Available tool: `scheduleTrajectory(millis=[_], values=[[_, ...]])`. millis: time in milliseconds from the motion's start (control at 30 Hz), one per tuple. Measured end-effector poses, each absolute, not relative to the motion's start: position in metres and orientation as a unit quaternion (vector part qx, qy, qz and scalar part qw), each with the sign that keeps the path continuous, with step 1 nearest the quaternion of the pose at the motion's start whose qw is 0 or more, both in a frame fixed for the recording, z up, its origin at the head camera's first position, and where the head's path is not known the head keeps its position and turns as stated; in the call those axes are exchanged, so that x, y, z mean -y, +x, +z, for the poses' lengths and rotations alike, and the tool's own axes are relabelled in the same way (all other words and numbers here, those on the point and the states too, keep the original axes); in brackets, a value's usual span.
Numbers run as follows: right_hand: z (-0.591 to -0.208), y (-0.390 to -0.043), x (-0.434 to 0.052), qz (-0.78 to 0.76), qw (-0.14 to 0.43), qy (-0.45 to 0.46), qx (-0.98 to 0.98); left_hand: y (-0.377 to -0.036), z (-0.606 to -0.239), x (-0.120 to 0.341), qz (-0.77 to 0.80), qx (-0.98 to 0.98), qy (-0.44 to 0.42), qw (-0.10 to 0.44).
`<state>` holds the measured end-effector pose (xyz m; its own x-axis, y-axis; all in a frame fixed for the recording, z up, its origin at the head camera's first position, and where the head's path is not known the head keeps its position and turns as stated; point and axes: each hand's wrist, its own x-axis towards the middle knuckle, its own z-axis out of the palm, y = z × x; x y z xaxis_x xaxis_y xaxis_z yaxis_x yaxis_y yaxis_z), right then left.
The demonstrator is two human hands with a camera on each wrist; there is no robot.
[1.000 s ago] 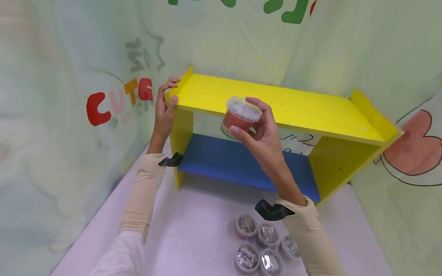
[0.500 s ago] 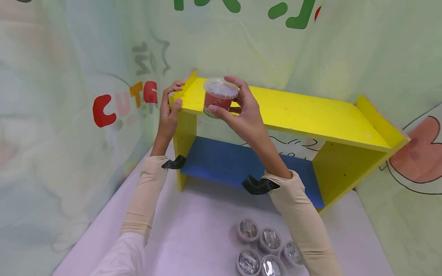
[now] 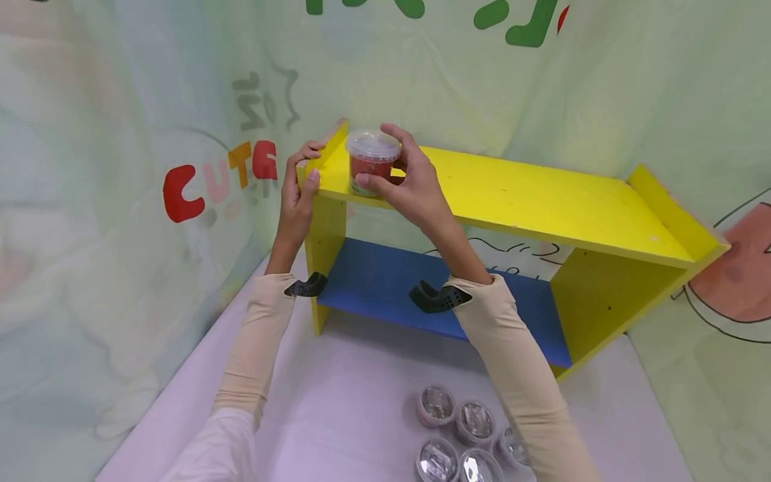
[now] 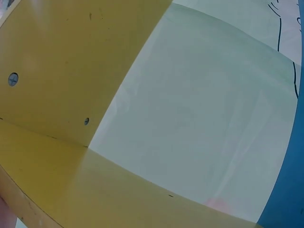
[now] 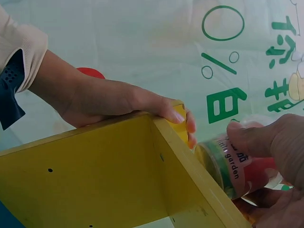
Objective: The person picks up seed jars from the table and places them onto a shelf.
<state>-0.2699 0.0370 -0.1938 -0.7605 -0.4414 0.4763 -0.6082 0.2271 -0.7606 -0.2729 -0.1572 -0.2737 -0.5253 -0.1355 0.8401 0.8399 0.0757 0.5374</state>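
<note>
The right hand point(image 3: 418, 187) pinches a red-labelled, clear-lidded round plastic cup point(image 3: 366, 167), left of upper centre in the head view, farther left than a second ago, above the end of the yellow-and-blue wooden shelf point(image 3: 512, 201), base contact unclear; the left hand point(image 3: 297, 201) still grips its corner; five silvery-topped round plastic tubs point(image 3: 476, 422) sit bottom centre-right

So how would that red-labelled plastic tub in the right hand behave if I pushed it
The plastic tub is probably fairly stiff: it shows no dent under the right hand. Pushed upright on the flat yellow top board, it would likely slide; on its side, its round shape could let it roll.
</note>
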Motion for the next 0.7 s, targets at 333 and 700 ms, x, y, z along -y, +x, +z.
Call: scheduleTrajectory(millis=[333, 700], values=[[-0.192, -0.267, -0.035, 0.499, 0.089, 0.327, 0.797, -0.282, -0.277, 0.161, -0.616, 0.604, -0.300, 0.408], [-0.189, -0.263, -0.026, 0.476, 0.076, 0.316, 0.817, -0.286, -0.282, 0.170, -0.621, 0.586, -0.309, 0.418]])
